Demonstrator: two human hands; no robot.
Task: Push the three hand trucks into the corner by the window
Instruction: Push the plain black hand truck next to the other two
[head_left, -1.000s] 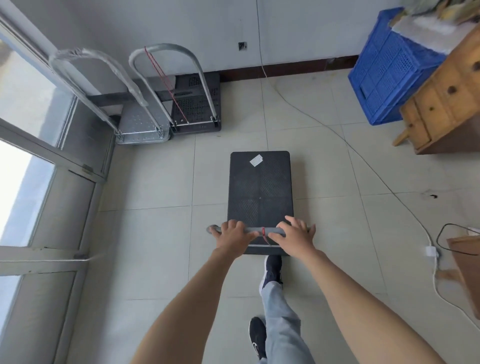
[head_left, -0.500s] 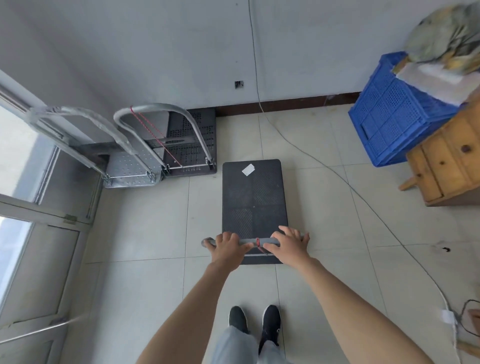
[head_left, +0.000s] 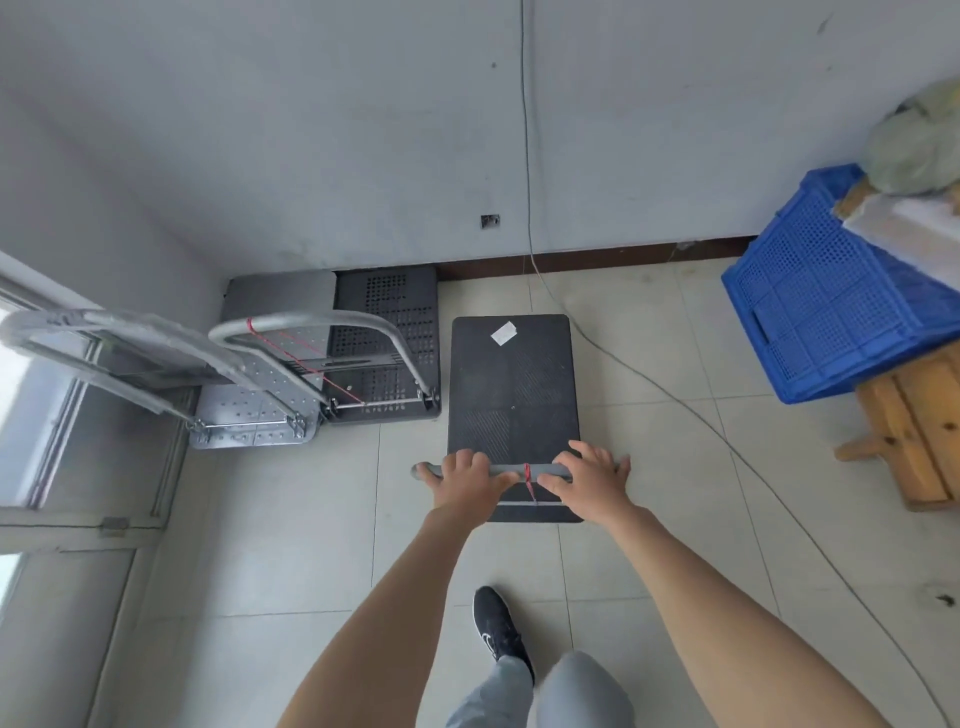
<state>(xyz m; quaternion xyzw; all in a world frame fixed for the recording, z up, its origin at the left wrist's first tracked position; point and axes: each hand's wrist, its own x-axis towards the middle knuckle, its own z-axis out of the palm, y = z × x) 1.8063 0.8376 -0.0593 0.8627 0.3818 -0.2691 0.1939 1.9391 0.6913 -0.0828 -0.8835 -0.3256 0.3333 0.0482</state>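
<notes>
A black flat hand truck (head_left: 511, 395) with a white sticker stands on the tiled floor in front of me. Its grey handle bar (head_left: 514, 470), tied with a red string, is gripped by my left hand (head_left: 465, 480) and my right hand (head_left: 589, 480). Its left side is close beside a dark perforated hand truck (head_left: 387, 317) that stands against the back wall. A silver hand truck (head_left: 249, 415) is parked left of that one, in the corner under the window (head_left: 31, 395). Both parked trucks have their curved grey handles raised.
A grey cable (head_left: 675, 395) runs down the back wall and across the floor just right of the black truck. A blue plastic crate (head_left: 831, 296) rests on a wooden cabinet (head_left: 914, 431) at the right. My black shoe (head_left: 498, 629) is behind the truck.
The black hand truck has rolled forward with both hands on its handle. It was a tile short of the parked trucks and now stands alongside the dark one, near the back wall.
</notes>
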